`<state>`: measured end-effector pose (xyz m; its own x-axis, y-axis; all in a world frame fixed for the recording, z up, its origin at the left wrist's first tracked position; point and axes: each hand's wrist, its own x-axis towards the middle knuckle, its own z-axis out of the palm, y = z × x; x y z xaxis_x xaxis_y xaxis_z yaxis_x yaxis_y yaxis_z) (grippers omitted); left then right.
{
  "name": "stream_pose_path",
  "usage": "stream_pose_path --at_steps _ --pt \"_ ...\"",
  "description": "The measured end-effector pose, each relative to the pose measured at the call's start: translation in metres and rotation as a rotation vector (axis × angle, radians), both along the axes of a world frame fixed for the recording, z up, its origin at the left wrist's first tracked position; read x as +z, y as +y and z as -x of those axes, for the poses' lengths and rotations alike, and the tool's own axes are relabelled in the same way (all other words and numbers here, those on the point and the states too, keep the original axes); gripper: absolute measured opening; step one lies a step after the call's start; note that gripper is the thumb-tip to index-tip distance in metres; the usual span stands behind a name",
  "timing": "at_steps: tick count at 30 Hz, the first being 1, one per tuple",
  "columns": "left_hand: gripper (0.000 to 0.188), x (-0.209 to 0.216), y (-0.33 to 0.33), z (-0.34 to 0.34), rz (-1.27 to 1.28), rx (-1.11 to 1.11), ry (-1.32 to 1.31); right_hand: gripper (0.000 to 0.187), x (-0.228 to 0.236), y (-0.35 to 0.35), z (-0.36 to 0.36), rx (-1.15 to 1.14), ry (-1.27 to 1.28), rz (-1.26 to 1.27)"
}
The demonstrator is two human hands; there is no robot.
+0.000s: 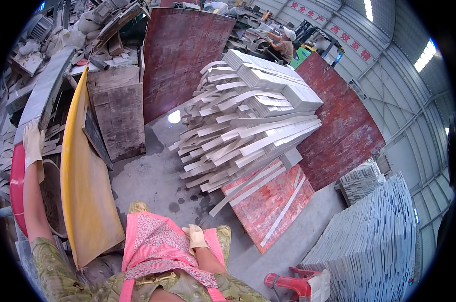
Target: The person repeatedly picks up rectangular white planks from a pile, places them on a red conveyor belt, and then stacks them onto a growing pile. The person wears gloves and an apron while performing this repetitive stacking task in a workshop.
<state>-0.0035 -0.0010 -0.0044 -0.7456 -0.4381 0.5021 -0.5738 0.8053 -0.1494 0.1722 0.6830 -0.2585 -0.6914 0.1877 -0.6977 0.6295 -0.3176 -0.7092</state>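
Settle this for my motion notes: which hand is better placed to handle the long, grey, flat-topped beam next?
Likely left: the pale-gloved left hand appears to rest on the near end of the beam, while the pale-gloved right hand sits farther off by the pink patterned cloth apron.

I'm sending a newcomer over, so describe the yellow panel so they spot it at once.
Start at the big pile of pale strips in the middle and look left, toward the person's left hand. The tall, curved yellow panel stands just right of the left forearm. Its colour sets it apart from the red panel on the forearm's other side.
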Motion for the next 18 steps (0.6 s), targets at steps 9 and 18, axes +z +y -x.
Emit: stream_pose_path --at_steps 9,18 --pt "0.065 0.007 0.006 -0.002 -0.062 0.013 -0.041 0.05 0.015 -0.003 0.001 0.016 -0.01 -0.035" --pt "0.061 0.009 0.011 -0.001 -0.084 0.008 -0.023 0.051 0.011 -0.001 0.001 0.008 0.005 -0.028"
